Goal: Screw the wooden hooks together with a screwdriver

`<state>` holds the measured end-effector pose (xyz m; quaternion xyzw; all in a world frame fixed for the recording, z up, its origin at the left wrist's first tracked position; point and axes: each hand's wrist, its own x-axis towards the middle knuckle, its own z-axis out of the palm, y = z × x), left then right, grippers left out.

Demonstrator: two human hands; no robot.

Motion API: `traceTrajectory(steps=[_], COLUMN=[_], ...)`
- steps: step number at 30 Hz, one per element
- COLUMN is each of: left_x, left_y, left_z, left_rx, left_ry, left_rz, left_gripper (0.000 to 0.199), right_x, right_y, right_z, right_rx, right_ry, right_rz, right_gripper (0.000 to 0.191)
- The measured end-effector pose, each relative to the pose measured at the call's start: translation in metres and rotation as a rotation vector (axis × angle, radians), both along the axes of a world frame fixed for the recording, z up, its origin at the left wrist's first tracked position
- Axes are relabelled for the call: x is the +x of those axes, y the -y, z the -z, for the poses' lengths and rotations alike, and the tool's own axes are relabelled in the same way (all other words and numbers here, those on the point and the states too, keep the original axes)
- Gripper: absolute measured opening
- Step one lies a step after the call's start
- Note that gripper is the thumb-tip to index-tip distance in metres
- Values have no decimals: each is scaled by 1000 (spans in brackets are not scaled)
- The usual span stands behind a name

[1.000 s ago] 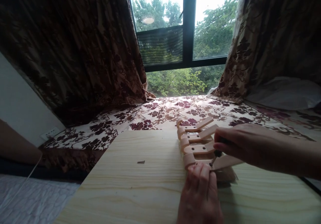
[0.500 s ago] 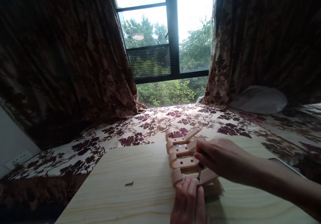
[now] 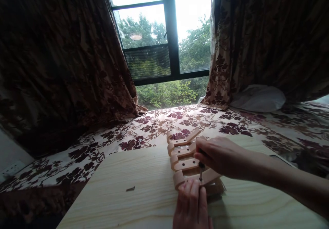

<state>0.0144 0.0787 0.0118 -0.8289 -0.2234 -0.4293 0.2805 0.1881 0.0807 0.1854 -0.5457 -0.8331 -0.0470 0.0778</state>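
A pale wooden frame (image 3: 185,165) of several curved slats, with dark screw heads in pairs along them, sits at the centre. My right hand (image 3: 219,155) is closed around the handle of a screwdriver (image 3: 201,175), which points down. The screwdriver's tip meets the nearest slat, and the hand covers most of the handle. At the near end of the frame, my left hand (image 3: 191,201) grips that same slat with its fingers pressed together, close to the tip. The left thumb is hidden, and part of the frame's right side lies behind my right hand.
Under the frame is a light wooden board (image 3: 115,181), with a small dark scrap (image 3: 130,188) at its left. Beyond lies a floral cloth (image 3: 177,114) reaching the window. A dark flat object (image 3: 282,160) lies behind my right forearm. A white bag-like bundle (image 3: 259,98) rests far right.
The whole view has shifted slightly, so things appear a little further left. Both hands keep their hold, and the screwdriver stays on the same slat.
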Motion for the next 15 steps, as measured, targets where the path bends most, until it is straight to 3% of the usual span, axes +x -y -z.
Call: traceTrajectory(steps=[4,9,12,15], left_x=[1,3,4,4], left_y=[6,7,8,8], left_z=[-7,-4,0,0], left_rx=[-60,-91,-110,-112], left_ry=[29,35,52,38], left_rz=[-6,7,5,11], left_gripper=[37,38,39,39], right_x=[5,12,9,4], right_y=[1,5,3,-1], right_z=[-7,-28,-27,-16], right_rx=[-22,-145,-174,-145], right_ry=[14,-29,-7,-43], right_rz=[8,-203,-215,-131], right_gripper=[22,18,21,21])
